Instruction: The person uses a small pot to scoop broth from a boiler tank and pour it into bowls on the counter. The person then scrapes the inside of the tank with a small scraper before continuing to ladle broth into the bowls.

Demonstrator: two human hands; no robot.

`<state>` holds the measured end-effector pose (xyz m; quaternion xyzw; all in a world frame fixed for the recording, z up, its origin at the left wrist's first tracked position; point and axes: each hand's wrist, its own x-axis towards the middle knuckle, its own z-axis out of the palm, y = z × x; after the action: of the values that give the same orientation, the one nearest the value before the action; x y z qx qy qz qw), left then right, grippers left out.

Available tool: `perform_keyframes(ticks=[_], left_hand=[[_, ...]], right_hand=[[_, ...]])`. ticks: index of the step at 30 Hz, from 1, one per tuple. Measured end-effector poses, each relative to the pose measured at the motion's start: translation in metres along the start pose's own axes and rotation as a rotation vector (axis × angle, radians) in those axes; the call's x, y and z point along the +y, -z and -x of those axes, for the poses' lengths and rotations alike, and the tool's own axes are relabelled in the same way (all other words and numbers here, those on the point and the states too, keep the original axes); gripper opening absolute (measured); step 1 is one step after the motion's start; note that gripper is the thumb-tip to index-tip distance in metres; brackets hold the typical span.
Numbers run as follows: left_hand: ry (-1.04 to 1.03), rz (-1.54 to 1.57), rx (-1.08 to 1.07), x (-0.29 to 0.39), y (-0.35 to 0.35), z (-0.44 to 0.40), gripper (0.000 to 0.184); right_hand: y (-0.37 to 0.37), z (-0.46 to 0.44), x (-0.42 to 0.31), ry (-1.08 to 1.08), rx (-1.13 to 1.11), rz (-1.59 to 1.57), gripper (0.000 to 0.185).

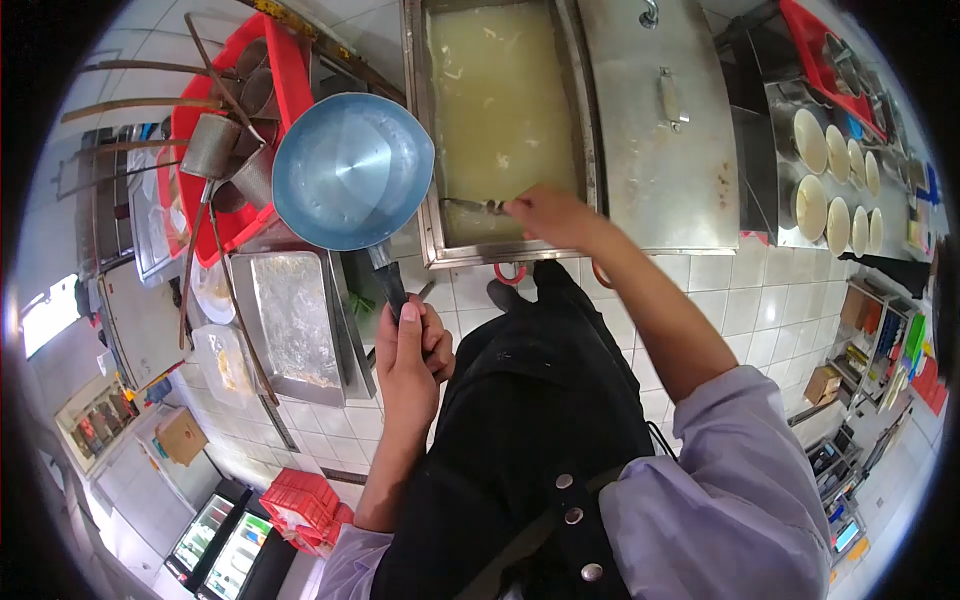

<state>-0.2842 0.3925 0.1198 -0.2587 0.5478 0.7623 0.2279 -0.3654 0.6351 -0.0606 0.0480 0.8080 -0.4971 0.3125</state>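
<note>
My left hand (412, 350) is wrapped round the black handle of a blue saucepan (345, 185), held level left of a steel vat (588, 110). The inside of the pan is shiny; I cannot tell if it holds liquid. Cloudy yellowish liquid (505, 100) with pale bits afloat fills the vat. Over the vat's near end, my right hand (553, 217) is closed on the end of a slim metal utensil (472, 206). The utensil's far end reaches toward the vat's left wall, and its kind is unclear.
A red bin (292, 75) with several long-handled metal strainers (212, 145) stands at the left. Below it lies a steel tray (290, 320). Right of the vat is a steel lid (660, 170) with a handle. Several pale bowls (811, 140) stand on the right counter.
</note>
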Motion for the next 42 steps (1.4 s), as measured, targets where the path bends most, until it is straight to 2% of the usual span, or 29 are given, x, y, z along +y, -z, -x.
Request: perform_keyframes(ticks=[3, 7, 9, 13, 15, 18, 22, 24, 28, 31, 33, 35, 37, 39, 42], left_hand=[[0.004, -0.007, 0.019, 0.0, 0.005, 0.003, 0.016], [-0.003, -0.015, 0.072, -0.002, 0.005, 0.003, 0.016], [-0.007, -0.03, 0.1, -0.002, 0.004, 0.003, 0.016], [-0.019, -0.04, 0.098, -0.003, 0.003, 0.005, 0.016], [-0.028, -0.04, 0.09, -0.003, 0.002, 0.006, 0.016], [-0.019, -0.041, 0.114, -0.002, 0.0, 0.009, 0.015], [0.006, -0.014, 0.14, -0.007, 0.003, 0.011, 0.014], [0.004, -0.003, 0.147, -0.009, 0.004, 0.011, 0.014], [0.015, 0.0, 0.156, -0.01, 0.006, 0.012, 0.013], [0.015, -0.003, 0.162, -0.011, 0.008, 0.014, 0.013], [0.009, -0.007, 0.163, -0.01, 0.007, 0.014, 0.013], [0.017, -0.052, 0.174, -0.007, 0.006, 0.014, 0.019], [0.01, -0.027, 0.159, -0.012, 0.011, 0.014, 0.016], [0.006, -0.003, 0.129, -0.014, 0.01, 0.013, 0.014], [0.016, 0.014, 0.158, -0.012, 0.006, 0.013, 0.014]], right_hand=[[0.048, 0.01, -0.03, -0.047, 0.031, -0.029, 0.033], [0.075, -0.048, -0.018, -0.016, 0.018, -0.065, 0.039], [0.066, -0.087, -0.002, 0.291, 0.209, 0.036, 0.042], [0.054, -0.139, -0.013, 0.19, 0.326, 0.081, 0.047], [0.054, -0.151, -0.019, 0.118, 0.507, 0.061, 0.049], [0.06, -0.162, -0.025, 0.093, 0.611, 0.004, 0.048], [0.061, -0.175, -0.029, 0.108, 0.652, -0.023, 0.046], [0.059, -0.184, -0.034, 0.188, 0.71, 0.053, 0.041], [0.053, -0.2, -0.034, 0.244, 0.718, 0.107, 0.035], [0.044, -0.211, -0.031, 0.292, 0.641, 0.131, 0.033], [0.038, -0.207, -0.037, 0.267, 0.556, 0.126, 0.033], [0.047, -0.201, -0.047, 0.251, 0.576, 0.096, 0.034], [0.038, -0.2, -0.043, 0.222, 0.595, 0.067, 0.035], [0.016, -0.201, -0.037, 0.215, 0.55, 0.168, 0.036], [0.001, -0.176, -0.042, 0.159, 0.484, 0.118, 0.036]])
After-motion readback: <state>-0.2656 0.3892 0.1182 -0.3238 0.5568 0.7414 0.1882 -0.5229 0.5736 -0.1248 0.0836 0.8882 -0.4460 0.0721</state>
